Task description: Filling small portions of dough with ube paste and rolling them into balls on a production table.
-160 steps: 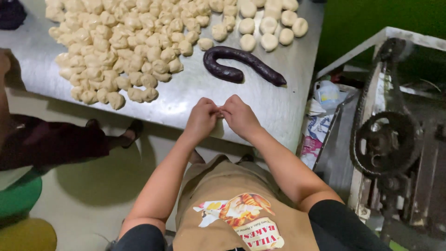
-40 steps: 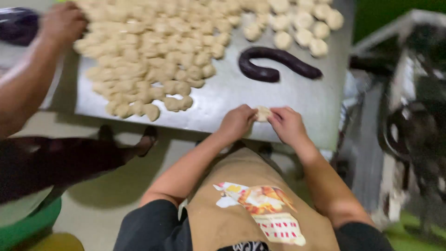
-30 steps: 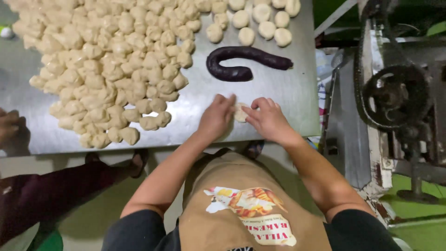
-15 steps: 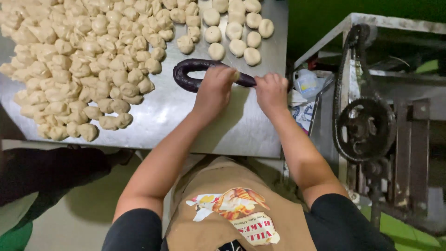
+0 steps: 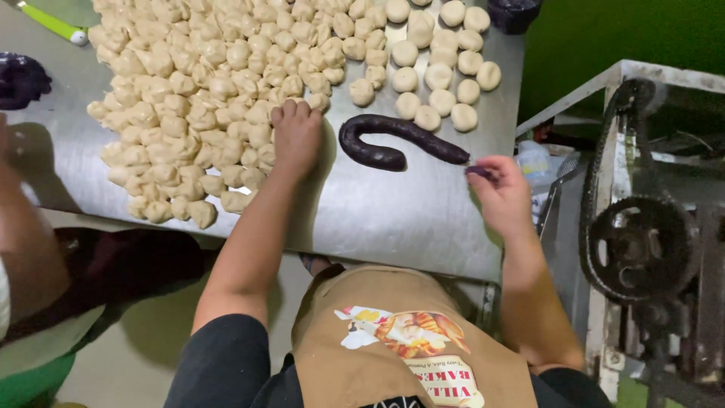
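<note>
My left hand [image 5: 296, 137] lies palm down at the right edge of a big pile of rough dough pieces [image 5: 196, 98], its fingers curled over one piece. My right hand [image 5: 500, 195] is near the table's right edge, pinching a small purple bit [image 5: 479, 172] just off the end of a dark purple hooked roll [image 5: 396, 140]. The roll lies on the steel table [image 5: 393, 219] between my hands. Several smooth round dough balls [image 5: 442, 72] sit beyond the roll.
Another person's arm [image 5: 26, 249] reaches in at the left edge. A dark purple lump [image 5: 19, 79] and a green-handled tool [image 5: 49, 21] lie at the far left. A dark tub [image 5: 513, 11] stands at the top. A machine with chain and sprocket [image 5: 642, 245] stands at the right.
My hands were together at the table's near edge with a dough piece, then both reached to the purple roll. Now the left is on the dough pile and the right has drawn back with a purple bit.
</note>
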